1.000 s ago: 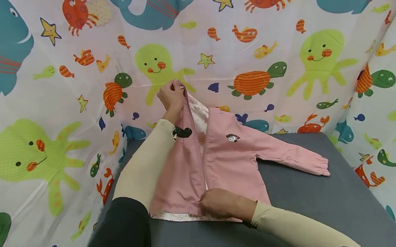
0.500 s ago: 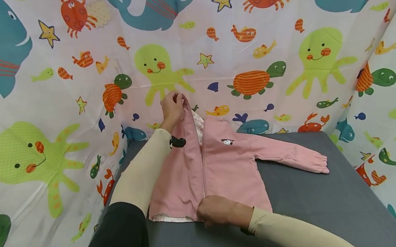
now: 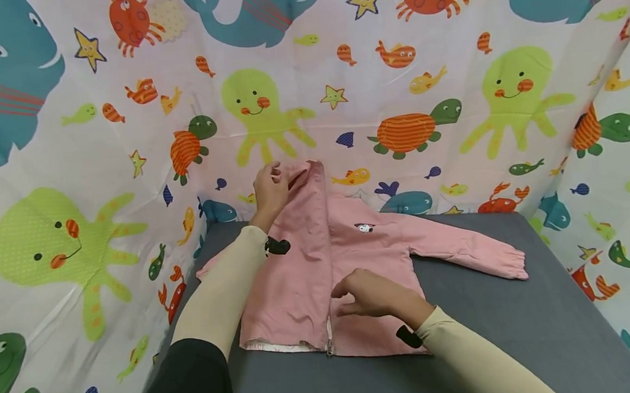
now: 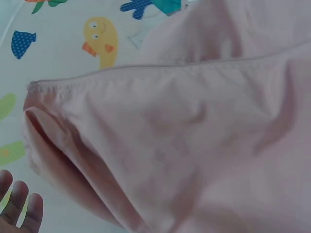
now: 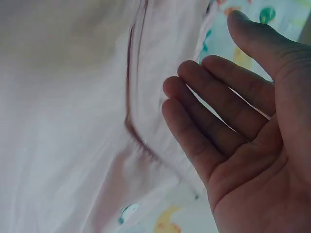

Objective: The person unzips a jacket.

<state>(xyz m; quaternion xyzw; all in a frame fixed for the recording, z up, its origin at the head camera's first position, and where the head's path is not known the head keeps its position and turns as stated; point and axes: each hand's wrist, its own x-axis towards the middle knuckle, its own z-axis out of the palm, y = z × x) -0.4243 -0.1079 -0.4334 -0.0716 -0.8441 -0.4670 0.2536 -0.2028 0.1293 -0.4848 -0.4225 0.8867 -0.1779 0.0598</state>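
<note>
A pink zip jacket (image 3: pixel 294 290) lies front side up with its collar (image 3: pixel 302 174) raised at the far end. Its left front panel overlaps the other along the zipper (image 3: pixel 329 343). My left hand (image 3: pixel 271 194) is beside the collar; in the left wrist view its loosely spread fingers (image 4: pixel 19 204) are apart from the cloth. Over the lower right front hovers my right hand (image 3: pixel 375 296), relaxed, thumb apart from the fingers. The right wrist view shows its palm (image 5: pixel 252 194) holding nothing. My left forearm hides part of the jacket's left sleeve.
The jacket is on a dark grey table (image 3: pixel 486 331). Its right sleeve (image 3: pixel 463 249) stretches out to the right. A sea-animal printed curtain (image 3: pixel 339 83) encloses the table at the back and both sides. A small cartoon dog patch (image 3: pixel 364 228) marks the chest.
Both hands have let go of the jacket. The left front panel has dropped rightward over the opening. My right hand has lifted up and right from the hem.
</note>
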